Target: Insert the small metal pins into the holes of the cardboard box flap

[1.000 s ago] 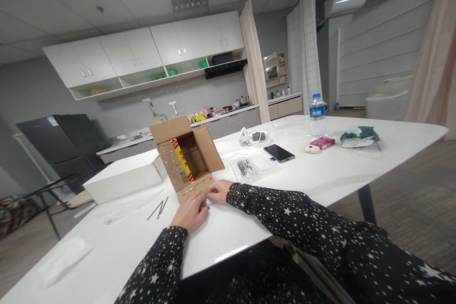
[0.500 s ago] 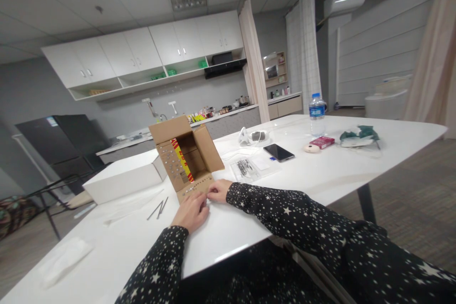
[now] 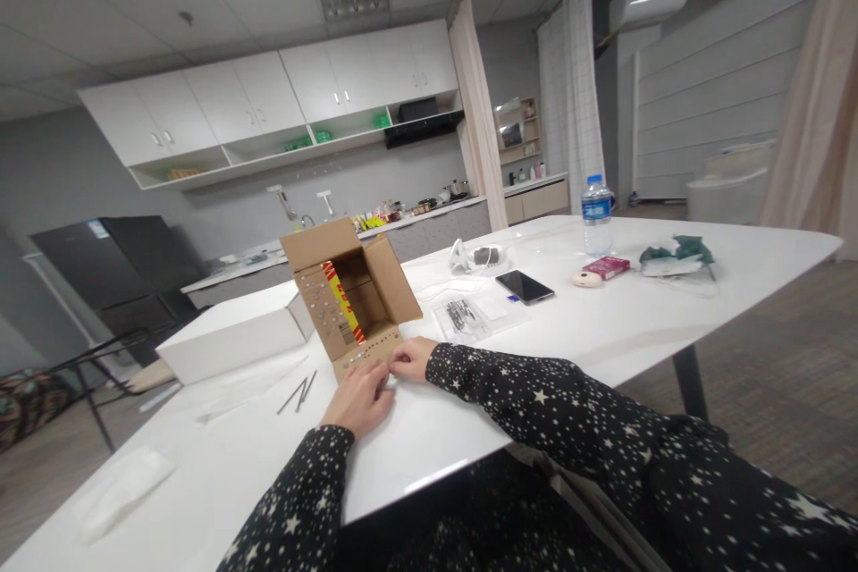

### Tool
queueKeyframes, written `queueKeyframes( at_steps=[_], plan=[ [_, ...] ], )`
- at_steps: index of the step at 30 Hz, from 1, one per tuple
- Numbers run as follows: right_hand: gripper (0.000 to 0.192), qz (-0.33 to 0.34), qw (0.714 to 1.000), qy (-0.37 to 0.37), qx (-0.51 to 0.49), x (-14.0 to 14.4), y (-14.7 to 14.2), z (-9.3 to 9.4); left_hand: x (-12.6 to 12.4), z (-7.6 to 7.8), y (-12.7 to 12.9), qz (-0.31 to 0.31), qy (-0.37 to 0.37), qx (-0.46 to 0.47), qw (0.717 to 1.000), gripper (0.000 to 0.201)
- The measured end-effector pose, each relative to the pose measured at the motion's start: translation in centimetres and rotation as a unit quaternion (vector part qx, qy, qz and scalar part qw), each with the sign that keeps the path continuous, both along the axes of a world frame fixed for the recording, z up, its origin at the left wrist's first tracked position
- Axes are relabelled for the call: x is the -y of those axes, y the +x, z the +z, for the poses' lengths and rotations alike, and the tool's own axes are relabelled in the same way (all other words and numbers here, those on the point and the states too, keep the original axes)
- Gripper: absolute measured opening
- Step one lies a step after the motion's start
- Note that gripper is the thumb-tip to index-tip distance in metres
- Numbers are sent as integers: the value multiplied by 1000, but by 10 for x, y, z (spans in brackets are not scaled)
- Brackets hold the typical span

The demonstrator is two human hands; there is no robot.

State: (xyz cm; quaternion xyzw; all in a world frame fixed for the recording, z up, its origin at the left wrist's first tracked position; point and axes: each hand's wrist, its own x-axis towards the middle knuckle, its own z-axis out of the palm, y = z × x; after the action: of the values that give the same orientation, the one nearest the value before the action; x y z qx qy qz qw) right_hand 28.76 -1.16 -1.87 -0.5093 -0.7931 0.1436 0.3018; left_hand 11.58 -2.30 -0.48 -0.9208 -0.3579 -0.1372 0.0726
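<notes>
A brown cardboard box lies tipped toward me with its flaps spread, its dark inside showing. Small pale and dark spots dot its left flap and front flap, and yellow-red tape runs down one edge. My left hand is bent over the lower edge of the front flap, fingers closed against the cardboard. Right beside it, my right hand has its fingers curled in a pinch at the flap's right corner. Whatever sits between those fingertips is too small to make out. Two thin dark rods lie left of my left hand.
Behind the box stands a long white box. A clear packet of dark pieces, a phone, a white cabled device, a pinkish oval case, a red box and a water bottle stretch rightward. Crumpled tissue lies front left.
</notes>
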Motion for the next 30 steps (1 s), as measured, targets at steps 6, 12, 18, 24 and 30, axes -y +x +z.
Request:
queueKeyframes(
  at_steps=[6,12,18,24,30],
  plan=[
    [25,15,1000,1,0,0,1,1,1,3,-1,1,3,15,1000,4],
    [23,25,1000,2,-9,2,2,2,-2,2,-4,0,6,21,1000,6],
    [22,21,1000,5,-11,1,2,0,-6,1,-6,-19,2,38,999,14],
    [23,30,1000,2,-9,0,3,1,-7,1,-8,-21,3,43,999,18],
    [22,21,999,2,-24,-2,1,-2,-10,1,-9,-16,22,55,998,16]
  ],
)
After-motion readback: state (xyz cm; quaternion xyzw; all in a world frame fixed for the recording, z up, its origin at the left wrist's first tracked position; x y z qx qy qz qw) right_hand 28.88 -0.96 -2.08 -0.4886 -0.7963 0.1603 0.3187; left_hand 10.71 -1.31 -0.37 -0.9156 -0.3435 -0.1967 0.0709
